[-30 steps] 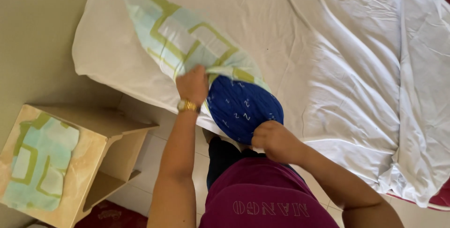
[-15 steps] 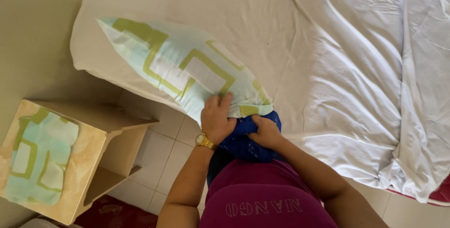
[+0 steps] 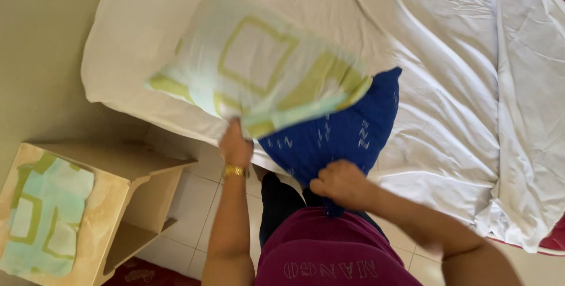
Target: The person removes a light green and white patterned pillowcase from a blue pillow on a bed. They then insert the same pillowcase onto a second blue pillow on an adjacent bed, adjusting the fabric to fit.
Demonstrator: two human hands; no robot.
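A blue pillow (image 3: 341,136) with small white marks sticks out of a pale green and white patterned pillowcase (image 3: 259,68), held up above the bed edge. My left hand (image 3: 235,145), with a gold bracelet at the wrist, grips the open end of the pillowcase. My right hand (image 3: 341,183) grips the bare lower corner of the blue pillow, close to my maroon shirt. Most of the pillow is inside the case and hidden.
A bed with a crumpled white sheet (image 3: 471,86) fills the upper and right part of the view. A light wooden bedside table (image 3: 118,186) stands at lower left, with a folded cloth (image 3: 41,215) of the same pattern on top. Tiled floor lies between table and bed.
The pillowcase has been lifted and swung up off the bed. More of the blue pillow now shows below the case, and my hands have moved apart.
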